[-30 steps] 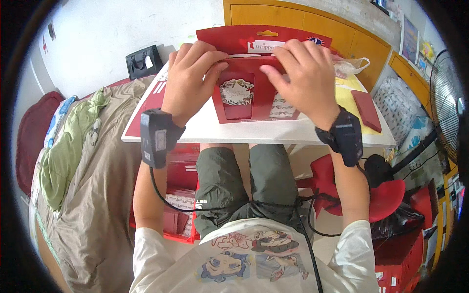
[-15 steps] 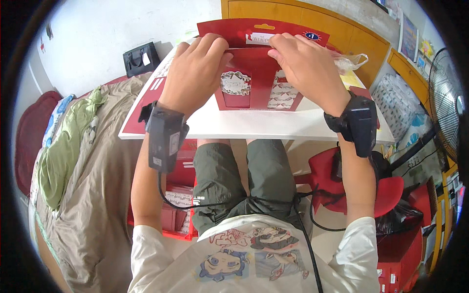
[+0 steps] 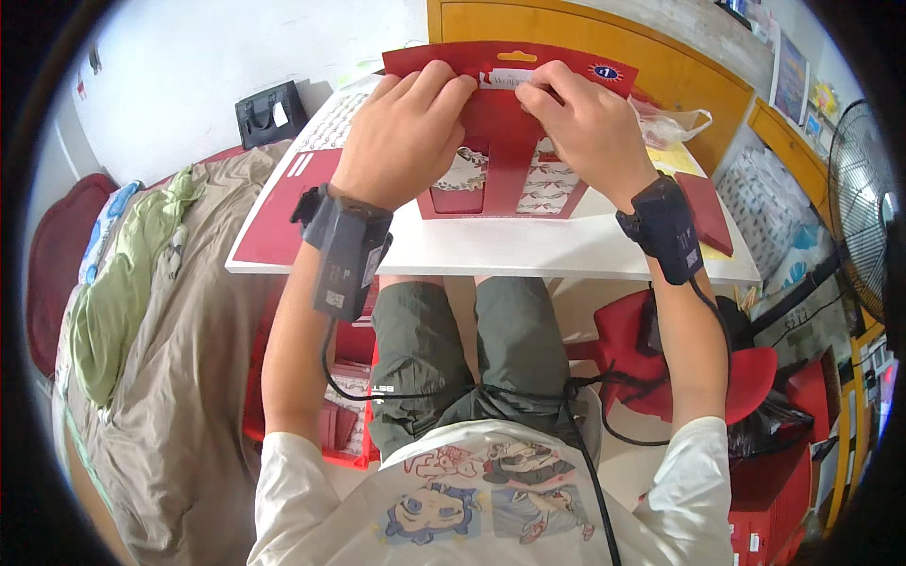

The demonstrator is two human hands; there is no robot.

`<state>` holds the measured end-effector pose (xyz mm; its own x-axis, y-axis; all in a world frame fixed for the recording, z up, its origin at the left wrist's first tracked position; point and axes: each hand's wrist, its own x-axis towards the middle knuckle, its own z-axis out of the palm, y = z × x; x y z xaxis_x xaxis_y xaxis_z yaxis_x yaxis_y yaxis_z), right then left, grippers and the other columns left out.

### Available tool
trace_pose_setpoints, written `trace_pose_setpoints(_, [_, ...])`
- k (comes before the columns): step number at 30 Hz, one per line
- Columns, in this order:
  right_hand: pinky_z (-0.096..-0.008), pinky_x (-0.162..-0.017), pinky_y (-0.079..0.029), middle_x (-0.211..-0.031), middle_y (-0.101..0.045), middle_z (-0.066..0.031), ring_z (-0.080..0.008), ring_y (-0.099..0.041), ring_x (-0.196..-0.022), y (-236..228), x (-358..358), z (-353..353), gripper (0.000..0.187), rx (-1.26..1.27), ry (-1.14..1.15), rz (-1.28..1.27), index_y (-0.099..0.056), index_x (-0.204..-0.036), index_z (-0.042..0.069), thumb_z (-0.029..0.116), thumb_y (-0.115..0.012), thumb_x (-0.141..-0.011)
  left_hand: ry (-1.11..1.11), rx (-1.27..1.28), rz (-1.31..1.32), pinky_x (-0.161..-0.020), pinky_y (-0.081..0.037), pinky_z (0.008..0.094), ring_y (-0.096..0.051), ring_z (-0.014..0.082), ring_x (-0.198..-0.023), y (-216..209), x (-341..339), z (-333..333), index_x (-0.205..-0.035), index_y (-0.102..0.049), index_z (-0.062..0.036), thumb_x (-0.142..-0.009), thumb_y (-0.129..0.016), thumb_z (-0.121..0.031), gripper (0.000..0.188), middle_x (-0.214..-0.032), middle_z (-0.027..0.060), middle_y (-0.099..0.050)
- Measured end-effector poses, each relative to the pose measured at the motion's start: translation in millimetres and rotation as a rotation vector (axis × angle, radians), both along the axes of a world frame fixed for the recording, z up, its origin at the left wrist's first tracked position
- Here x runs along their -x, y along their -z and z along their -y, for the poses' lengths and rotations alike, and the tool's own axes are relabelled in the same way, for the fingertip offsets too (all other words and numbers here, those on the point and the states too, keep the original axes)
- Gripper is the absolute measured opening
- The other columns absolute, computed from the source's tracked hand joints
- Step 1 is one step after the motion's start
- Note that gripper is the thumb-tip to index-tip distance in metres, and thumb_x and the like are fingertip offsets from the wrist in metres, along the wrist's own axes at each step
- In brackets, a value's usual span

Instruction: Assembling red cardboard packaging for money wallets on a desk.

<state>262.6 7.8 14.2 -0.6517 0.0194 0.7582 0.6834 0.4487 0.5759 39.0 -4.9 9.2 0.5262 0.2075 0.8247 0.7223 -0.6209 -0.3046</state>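
A red cardboard gift-wrap package (image 3: 504,141) stands upright on the white table (image 3: 514,247). Two windows in its front show patterned paper and a decorated white tag. Its wide top flap, which has a hang hole, leans away toward the far side. My left hand (image 3: 406,134) grips the fold below that flap, left of the middle, fingers over the top and thumb in front. On the right of the fold, my right hand (image 3: 595,130) pinches the same edge between thumb and fingers. Both hands partly cover the windows and the printed label.
Flat red card (image 3: 293,209) and patterned sheets lie at the table's left. A red packet (image 3: 704,213) and a clear plastic bag (image 3: 672,124) are at its right. Beyond stand a bed (image 3: 179,349), a black handbag (image 3: 272,113) and a fan (image 3: 857,208). A red crate (image 3: 357,460) sits below.
My left hand has slid right along the fold toward the middle. My right hand has shifted slightly left, its fingers more curled. The package remains upright in nearly the same place.
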Motion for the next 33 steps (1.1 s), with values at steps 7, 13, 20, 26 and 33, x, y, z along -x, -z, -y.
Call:
trace_pose_setpoints(7, [-0.0324,-0.068,-0.052,-0.095,-0.061,-0.0039,-0.0232,-0.064,-0.078,-4.9,3.9,-1.6,0.028,0.071,-0.033,-0.043,-0.056,-0.1,0.012,0.033,-0.064,-0.083,0.108,0.103,0.032,-0.083,-0.043,0.0377,-0.055,0.0294,-0.095,-3.3,0.4,-8.2,-0.116,-0.054,-0.0037,-0.08,-0.063,-0.01,0.037,-0.104,0.0101,-0.055])
trace_pose_setpoints(13, [-0.0335,-0.069,-0.051,-0.096,-0.062,-0.0043,-0.024,-0.064,-0.08,-7.2,4.6,-3.2,0.03,0.133,-0.054,-0.041,-0.057,-0.1,0.012,0.036,-0.063,-0.083,0.089,0.171,-0.012,-0.084,-0.042,0.0384,-0.054,0.0297,-0.099,-9.1,1.7,-9.7,-0.12,-0.054,-0.0044,-0.079,-0.064,-0.01,0.043,-0.104,0.0109,-0.054])
trace_pose_setpoints(20, [-0.0321,-0.063,-0.051,-0.085,-0.058,-0.003,-0.0215,-0.063,-0.075,-5.0,6.1,1.9,0.021,0.134,-0.032,-0.036,-0.059,-0.093,0.013,0.032,-0.061,-0.085,0.105,0.214,-0.028,-0.083,-0.043,0.0389,-0.054,0.0292,-0.099,-5.5,1.3,-14.1,-0.12,-0.054,-0.0043,-0.084,-0.061,-0.012,0.037,-0.104,0.012,-0.054])
trace_pose_setpoints(26, [-0.034,-0.058,-0.051,-0.087,-0.061,-0.0036,-0.023,-0.064,-0.072,-5.7,5.6,2.3,0.009,0.228,0.012,-0.021,-0.063,-0.09,0.014,0.021,-0.058,-0.087,0.172,0.157,0.063,-0.079,-0.042,0.0405,-0.058,0.0286,-0.089,-9.7,1.8,-15.5,-0.102,-0.057,-0.0059,-0.088,-0.051,-0.012,0.016,-0.097,0.0104,-0.059])
trace_pose_setpoints(33, [-0.0394,-0.061,-0.051,-0.088,-0.067,-0.0079,-0.0263,-0.065,-0.074,-10.9,15.5,11.1,0.014,0.412,0.042,-0.123,-0.066,-0.089,0.011,0.021,-0.056,-0.087,0.055,0.291,-0.032,-0.073,-0.049,0.0403,-0.06,0.0369,-0.086,-15.2,3.3,-11.6,-0.104,-0.054,-0.0018,-0.092,-0.047,-0.007,0.015,-0.096,0.0167,-0.06])
